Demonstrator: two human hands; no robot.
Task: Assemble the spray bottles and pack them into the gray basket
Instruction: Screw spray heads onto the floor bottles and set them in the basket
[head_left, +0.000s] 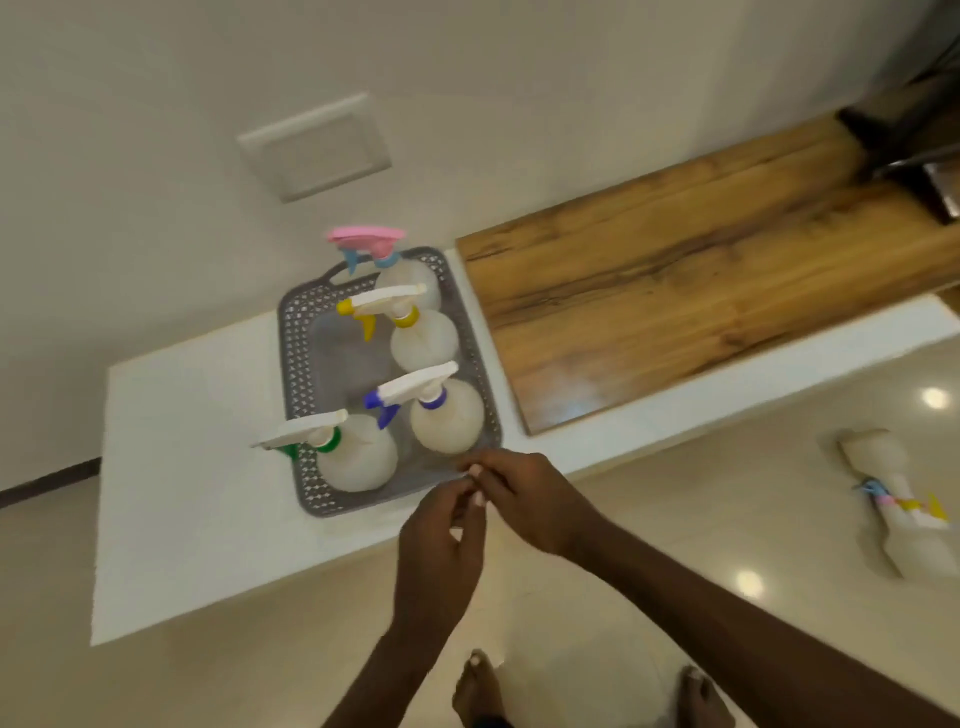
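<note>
Head view: both hands meet at the near right corner of the gray basket (291, 364). Left hand (441, 551) and right hand (524, 499) have fingers (470, 486) loosely curled, tips touching each other; whether they pinch anything cannot be told. Four spray bottles stand upright inside the basket on the white counter (182, 467), just beyond the fingertips: pink-topped (400, 275), yellow-collared (423, 343), blue-collared (447, 421), green-collared (356, 457).

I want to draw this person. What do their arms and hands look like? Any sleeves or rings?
Both forearms are bare, with no sleeves showing. The left hand and the right hand wear no gloves, and I can see no rings, watch or bracelets. Short, pale fingernails show. The picture is a little blurry.
</note>
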